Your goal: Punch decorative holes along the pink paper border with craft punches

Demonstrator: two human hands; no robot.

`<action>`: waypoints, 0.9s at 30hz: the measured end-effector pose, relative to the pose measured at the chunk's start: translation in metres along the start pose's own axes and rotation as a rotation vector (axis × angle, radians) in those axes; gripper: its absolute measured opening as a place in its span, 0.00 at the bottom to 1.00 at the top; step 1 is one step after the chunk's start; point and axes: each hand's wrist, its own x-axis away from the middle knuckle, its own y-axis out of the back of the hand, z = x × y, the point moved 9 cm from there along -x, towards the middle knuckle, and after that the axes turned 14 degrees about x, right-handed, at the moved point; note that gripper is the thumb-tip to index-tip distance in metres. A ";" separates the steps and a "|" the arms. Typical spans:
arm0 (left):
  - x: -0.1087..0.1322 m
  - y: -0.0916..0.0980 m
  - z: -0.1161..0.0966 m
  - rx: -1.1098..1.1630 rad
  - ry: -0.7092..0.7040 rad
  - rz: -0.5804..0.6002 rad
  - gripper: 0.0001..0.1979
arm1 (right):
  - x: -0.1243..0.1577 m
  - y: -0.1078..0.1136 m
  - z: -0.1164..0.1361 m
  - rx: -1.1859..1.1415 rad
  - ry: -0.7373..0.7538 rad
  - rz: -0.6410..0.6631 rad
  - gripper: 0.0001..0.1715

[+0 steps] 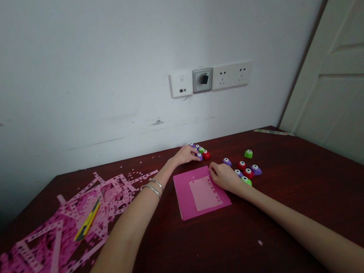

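Observation:
At the back of the table my left hand (186,155) has its fingers curled against a purple craft punch (200,157), at the edge of a small cluster of punches. Close by in that cluster is a red punch (206,154). My right hand (225,176) rests with bent, closed fingers on the right edge of a magenta sheet (185,196); anything inside those fingers is hidden. On the magenta sheet lies a smaller light pink sheet (201,195), with small punched shapes down its right side and one at its upper left.
Several more punches, among them a green one (248,154), stand right of my right hand. Punched pink paper strips (57,246) pile up on the left, with a yellow utility knife (89,219) on top. A wall with sockets (232,75) rises behind the table.

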 end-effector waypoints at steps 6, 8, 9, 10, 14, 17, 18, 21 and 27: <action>0.002 -0.002 0.003 0.041 0.017 -0.027 0.11 | -0.004 0.003 -0.001 -0.081 0.011 0.031 0.13; 0.003 -0.001 0.006 0.061 0.023 -0.045 0.12 | -0.007 0.006 -0.002 -0.138 0.026 0.045 0.11; 0.004 -0.001 0.008 0.073 0.029 -0.051 0.12 | -0.009 0.009 -0.003 -0.166 0.032 0.046 0.10; 0.005 0.000 0.009 0.087 0.037 -0.051 0.13 | -0.011 0.013 -0.004 -0.191 0.034 0.043 0.10; 0.008 0.000 0.014 0.134 0.059 -0.035 0.13 | -0.020 0.020 -0.008 -0.278 0.043 0.069 0.08; 0.010 0.002 0.011 0.111 0.044 -0.049 0.12 | -0.027 0.020 -0.013 -0.336 0.028 0.106 0.08; 0.011 0.003 0.009 0.095 0.029 -0.056 0.11 | -0.028 0.019 -0.015 -0.365 0.015 0.113 0.09; 0.012 0.004 0.004 0.056 0.003 -0.079 0.10 | -0.029 0.018 -0.022 -0.452 -0.035 0.131 0.09; 0.015 0.005 0.004 0.040 0.006 -0.119 0.11 | -0.026 0.023 -0.028 -0.505 -0.051 0.129 0.09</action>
